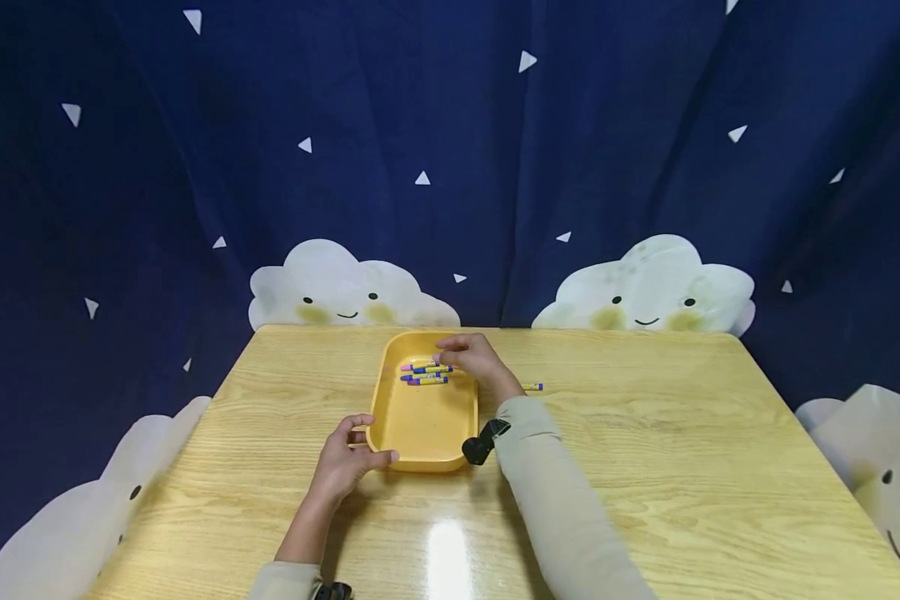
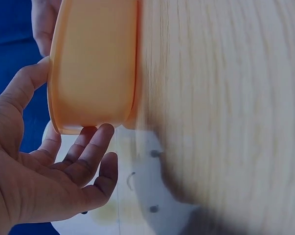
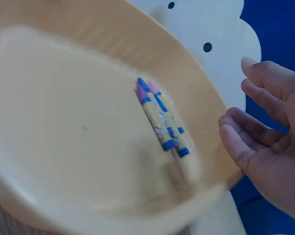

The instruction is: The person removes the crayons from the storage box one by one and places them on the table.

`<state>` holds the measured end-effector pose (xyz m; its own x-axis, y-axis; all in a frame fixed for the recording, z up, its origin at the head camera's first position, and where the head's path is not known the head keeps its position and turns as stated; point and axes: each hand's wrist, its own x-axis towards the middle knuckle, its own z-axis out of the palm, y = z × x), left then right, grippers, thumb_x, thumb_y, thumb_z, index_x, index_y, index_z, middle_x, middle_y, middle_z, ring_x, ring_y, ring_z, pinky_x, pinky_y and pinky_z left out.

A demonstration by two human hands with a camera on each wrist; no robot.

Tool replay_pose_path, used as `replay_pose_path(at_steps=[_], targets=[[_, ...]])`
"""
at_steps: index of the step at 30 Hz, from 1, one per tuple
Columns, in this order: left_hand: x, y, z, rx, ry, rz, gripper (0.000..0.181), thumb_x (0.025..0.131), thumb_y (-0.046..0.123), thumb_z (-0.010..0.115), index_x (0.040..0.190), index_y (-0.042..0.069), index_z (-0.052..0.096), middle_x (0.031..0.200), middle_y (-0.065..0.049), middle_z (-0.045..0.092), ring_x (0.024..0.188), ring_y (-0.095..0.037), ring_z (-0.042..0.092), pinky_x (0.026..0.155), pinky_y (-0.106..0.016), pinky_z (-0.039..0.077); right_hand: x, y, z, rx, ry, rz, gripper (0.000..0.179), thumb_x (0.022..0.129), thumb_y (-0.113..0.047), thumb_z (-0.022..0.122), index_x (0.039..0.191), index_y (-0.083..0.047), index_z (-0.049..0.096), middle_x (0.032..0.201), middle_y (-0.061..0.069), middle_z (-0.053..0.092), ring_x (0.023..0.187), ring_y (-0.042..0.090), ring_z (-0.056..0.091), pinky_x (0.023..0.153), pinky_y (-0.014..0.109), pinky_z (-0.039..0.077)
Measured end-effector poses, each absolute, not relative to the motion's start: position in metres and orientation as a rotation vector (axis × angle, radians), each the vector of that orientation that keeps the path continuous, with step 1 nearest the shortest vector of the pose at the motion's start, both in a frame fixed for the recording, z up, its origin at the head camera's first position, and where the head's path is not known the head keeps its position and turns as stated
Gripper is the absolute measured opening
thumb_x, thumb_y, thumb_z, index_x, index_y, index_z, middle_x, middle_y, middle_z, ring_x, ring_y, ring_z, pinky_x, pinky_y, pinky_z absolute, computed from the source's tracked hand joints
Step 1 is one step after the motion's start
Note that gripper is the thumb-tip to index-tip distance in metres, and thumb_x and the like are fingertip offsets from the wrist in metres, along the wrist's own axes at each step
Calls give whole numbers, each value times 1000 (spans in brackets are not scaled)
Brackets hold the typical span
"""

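Observation:
A shallow yellow plastic tray [image 1: 420, 429] sits on the wooden table. My left hand [image 1: 342, 458] grips its near left corner, thumb at the near rim and fingers against the outer left side. The left wrist view shows the fingertips [image 2: 106, 128] touching the tray wall. Several crayons [image 1: 429, 381] in yellow wrappers with blue bands, with pink, blue and purple tips, lie side by side in the far part of the tray. Over the tray's far right corner is my right hand [image 1: 474, 358]. In the right wrist view its fingers [image 3: 238, 142] are loosely bent beside the rim, holding nothing.
Another yellow-wrapped crayon [image 1: 532, 387] lies on the table [image 1: 667, 442] right of the tray, partly hidden behind the right wrist. A dark blue curtain [image 1: 480, 167] with white triangles hangs behind, and cloud-shaped cushions [image 1: 645, 287] stand along the table's far edge.

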<state>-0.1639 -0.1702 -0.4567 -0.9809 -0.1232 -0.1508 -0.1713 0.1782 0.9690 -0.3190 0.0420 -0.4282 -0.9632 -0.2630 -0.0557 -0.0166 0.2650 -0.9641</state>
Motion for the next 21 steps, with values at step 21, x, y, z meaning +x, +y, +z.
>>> replay_pose_path(at_steps=[21], targets=[[-166, -172, -457, -279, 2422, 1943, 67, 61, 4, 85, 118, -1, 51, 100, -21, 49, 77, -23, 51, 61, -29, 45, -318, 4, -459, -145, 2694, -1490, 36, 76, -12, 73, 107, 3, 65, 106, 13, 62, 100, 27, 54, 86, 35, 43]])
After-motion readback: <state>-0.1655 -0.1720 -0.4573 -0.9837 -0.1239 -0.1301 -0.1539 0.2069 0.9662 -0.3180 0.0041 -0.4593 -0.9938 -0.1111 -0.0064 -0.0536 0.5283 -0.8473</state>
